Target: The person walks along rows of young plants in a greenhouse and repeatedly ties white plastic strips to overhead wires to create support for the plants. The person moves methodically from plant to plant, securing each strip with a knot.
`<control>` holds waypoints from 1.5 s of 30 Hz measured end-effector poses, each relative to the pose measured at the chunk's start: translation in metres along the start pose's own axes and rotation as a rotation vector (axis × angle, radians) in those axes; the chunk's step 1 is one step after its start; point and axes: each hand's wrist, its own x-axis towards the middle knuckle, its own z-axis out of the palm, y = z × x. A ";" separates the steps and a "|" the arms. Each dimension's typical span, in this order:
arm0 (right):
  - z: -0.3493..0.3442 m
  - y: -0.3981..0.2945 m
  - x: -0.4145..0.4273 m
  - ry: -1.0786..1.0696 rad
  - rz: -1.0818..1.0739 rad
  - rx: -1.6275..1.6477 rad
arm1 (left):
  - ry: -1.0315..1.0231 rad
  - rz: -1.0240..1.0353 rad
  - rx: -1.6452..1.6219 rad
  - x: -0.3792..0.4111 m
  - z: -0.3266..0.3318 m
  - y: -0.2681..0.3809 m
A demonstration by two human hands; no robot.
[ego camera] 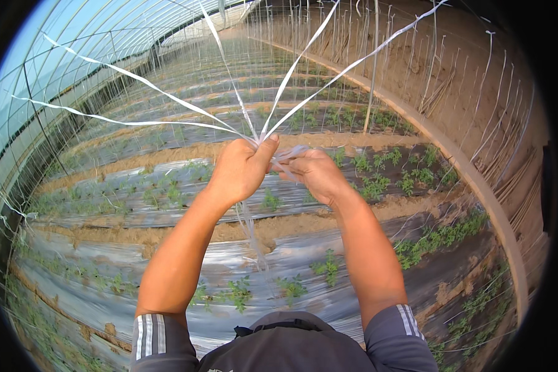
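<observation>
My left hand [240, 168] grips a gathered bundle of white plastic twine [261, 134], its thumb pressed along the top. From this grip several strands fan up and outward, two to the left and others toward the top and upper right. Loose tails of twine [251, 232] hang below the left hand over the plastic mulch film [223, 258]. Close by on the right, my right hand [310, 172] pinches a looped part of the twine [292, 156] between thumb and fingers. Its fingertips are partly hidden by the strands.
Rows of young green plants [374, 186] grow through the film, with bare soil paths [167, 232] between. A pole [371, 93] stands upright at the right. A pale curved border [474, 179] runs before an earth wall [469, 93] with hanging strings. The greenhouse frame [25, 83] arches at left.
</observation>
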 end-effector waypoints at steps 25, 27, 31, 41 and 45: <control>0.085 0.182 -0.213 0.331 -0.029 -0.196 | 0.026 0.150 -0.204 0.053 -0.001 -0.044; 0.069 0.208 -0.227 0.648 -0.227 -0.143 | -0.122 0.240 -0.151 0.041 0.009 -0.077; 0.029 0.243 -0.329 1.157 0.077 -0.563 | 0.132 0.374 -0.332 -0.020 0.065 -0.221; 0.074 0.213 -0.628 2.462 0.568 -0.933 | -1.435 -0.288 0.369 -0.325 0.253 -0.424; 0.012 0.111 -0.701 2.838 0.319 -1.263 | -1.401 0.116 0.511 -0.247 0.341 -0.358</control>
